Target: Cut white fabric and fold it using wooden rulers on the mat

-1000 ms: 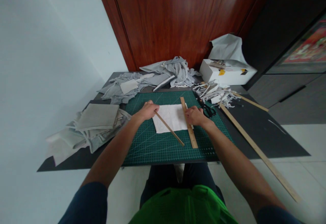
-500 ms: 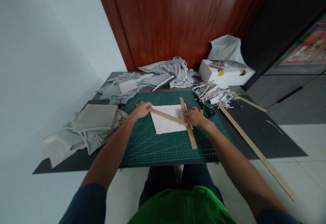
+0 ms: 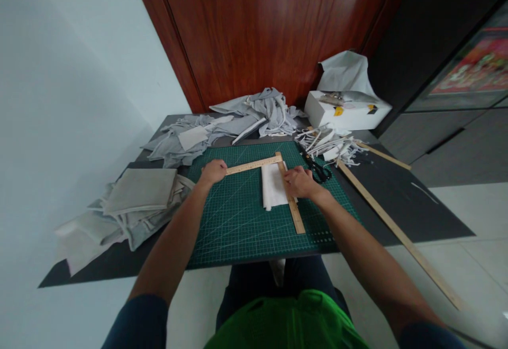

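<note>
My left hand point(image 3: 214, 171) is closed round the left end of a thin wooden ruler point(image 3: 252, 165), whose far end reaches the top of a second wooden ruler point(image 3: 294, 212). That second ruler lies across the right part of a white cloth point(image 3: 272, 185), which looks folded and narrow. My right hand point(image 3: 300, 182) rests on the second ruler and the cloth, fingers bent and pressed down. Both rulers and the cloth are over a green cutting mat point(image 3: 234, 227).
Black scissors point(image 3: 319, 172) lie right of my right hand, near white fabric strips point(image 3: 333, 145). Folded grey cloths point(image 3: 141, 190) are stacked at the left. Grey scraps point(image 3: 273, 108) and a white box point(image 3: 345, 113) stand behind. A long wooden strip point(image 3: 392, 224) crosses the table's right side.
The thin ruler has swung so that its right end is now higher. The white cloth's left part has folded over to the right, leaving it narrower. My right hand stays on the second ruler.
</note>
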